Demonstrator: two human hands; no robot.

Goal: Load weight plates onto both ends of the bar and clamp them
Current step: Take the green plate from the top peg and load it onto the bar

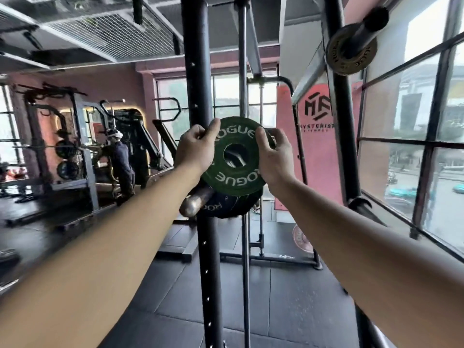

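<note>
A small green weight plate (233, 180) marked ROGUE hangs in the air in front of the black rack upright (198, 96). My left hand (194, 146) grips its left rim and my right hand (275, 156) grips its right rim, thumbs on the face. Just below it a steel peg (195, 202) sticks out toward me with dark plates (226, 209) stacked on it. The green plate is off the peg, its centre hole showing the room behind. At the top right a bar sleeve (371, 23) carries a dark plate (351, 52) with gold lettering.
A chrome guide rod (244, 222) runs beside the upright. Large windows (414, 121) line the right wall. A red plate (302, 238) leans on the floor by the rack base. A person (121, 159) stands at other racks at the left. Black rubber mats (276, 297) cover the floor.
</note>
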